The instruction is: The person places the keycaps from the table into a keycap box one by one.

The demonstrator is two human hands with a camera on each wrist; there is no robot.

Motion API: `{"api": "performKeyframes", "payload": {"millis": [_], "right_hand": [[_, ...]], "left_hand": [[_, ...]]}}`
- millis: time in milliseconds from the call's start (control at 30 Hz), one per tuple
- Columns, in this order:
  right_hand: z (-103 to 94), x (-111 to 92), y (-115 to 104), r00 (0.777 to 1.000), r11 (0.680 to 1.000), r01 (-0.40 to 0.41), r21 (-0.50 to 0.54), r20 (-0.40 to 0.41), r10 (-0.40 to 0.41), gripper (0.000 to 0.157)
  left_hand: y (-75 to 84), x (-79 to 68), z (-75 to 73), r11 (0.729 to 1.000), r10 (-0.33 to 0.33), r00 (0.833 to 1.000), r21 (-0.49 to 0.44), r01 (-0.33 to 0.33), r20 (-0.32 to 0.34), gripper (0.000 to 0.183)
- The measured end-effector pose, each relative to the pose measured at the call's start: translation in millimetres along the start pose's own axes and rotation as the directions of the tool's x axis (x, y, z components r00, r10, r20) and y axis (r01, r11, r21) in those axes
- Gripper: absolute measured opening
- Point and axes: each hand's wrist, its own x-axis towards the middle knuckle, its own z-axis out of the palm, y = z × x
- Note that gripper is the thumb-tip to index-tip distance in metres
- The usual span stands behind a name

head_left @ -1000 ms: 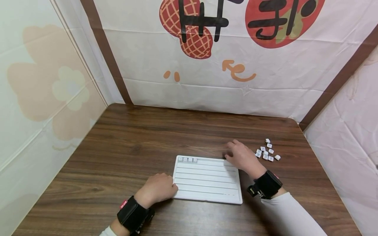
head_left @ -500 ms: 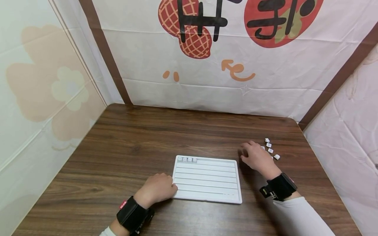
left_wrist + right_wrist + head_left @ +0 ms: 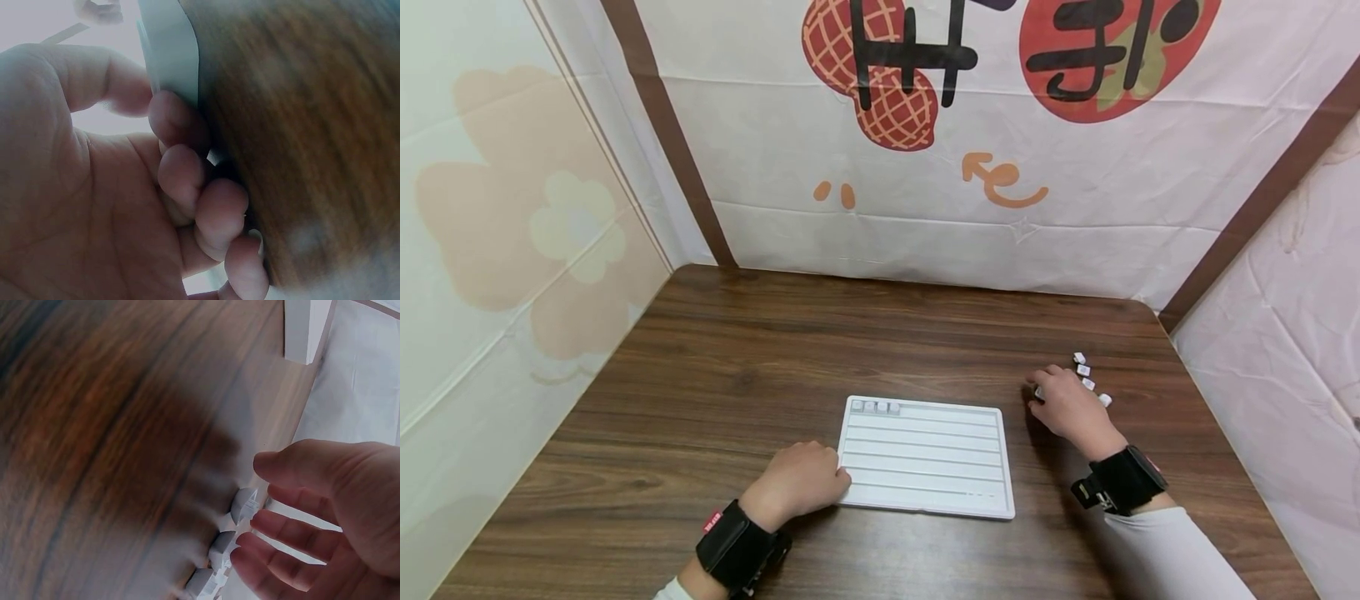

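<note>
A white board with ridged rows (image 3: pixel 928 458) lies flat on the table, several white keycaps (image 3: pixel 876 407) set side by side in its top left corner. My left hand (image 3: pixel 801 477) grips the board's near left edge; in the left wrist view the thumb and curled index finger meet at the board's edge (image 3: pixel 175 56). Off to the right, my right hand (image 3: pixel 1071 408) hovers at a scatter of loose white keycaps (image 3: pixel 1083 370), hiding some of them. In the right wrist view its fingers are relaxed, with fingertips right at a keycap (image 3: pixel 244 505).
The dark wood table (image 3: pixel 760 333) reaches back to a white printed curtain (image 3: pixel 925 242). Similar curtains hang along the left and right sides. Black wrist straps (image 3: pixel 1122 481) sit on both wrists.
My right hand has moved right, away from the board's top right corner to the loose keycaps. The left hand and the board have stayed in place.
</note>
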Motion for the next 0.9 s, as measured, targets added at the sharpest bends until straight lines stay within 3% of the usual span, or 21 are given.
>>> {"api": "performKeyframes", "payload": {"millis": [167, 367, 900], "right_hand": [[3.4, 3.2, 2.5, 0.999, 0.999, 0.036, -0.006, -0.014, -0.037, 0.036], [7.8, 5.9, 7.0, 0.994, 0.996, 0.089, -0.004, -0.063, -0.089, 0.02], [2.1, 4.6, -7.4, 0.996, 0.996, 0.057, 0.063, -0.07, -0.053, 0.008]], "left_hand": [[-0.7, 0.2, -0.2, 1.0, -0.005, 1.0, 0.003, 0.005, 0.006, 0.028], [-0.1, -0.7, -1.5, 1.0, -0.007, 1.0, 0.005, 0.007, 0.008, 0.026], [0.3, 0.1, -0.9, 1.0, -0.012, 1.0, 0.023, 0.012, 0.012, 0.026]]}}
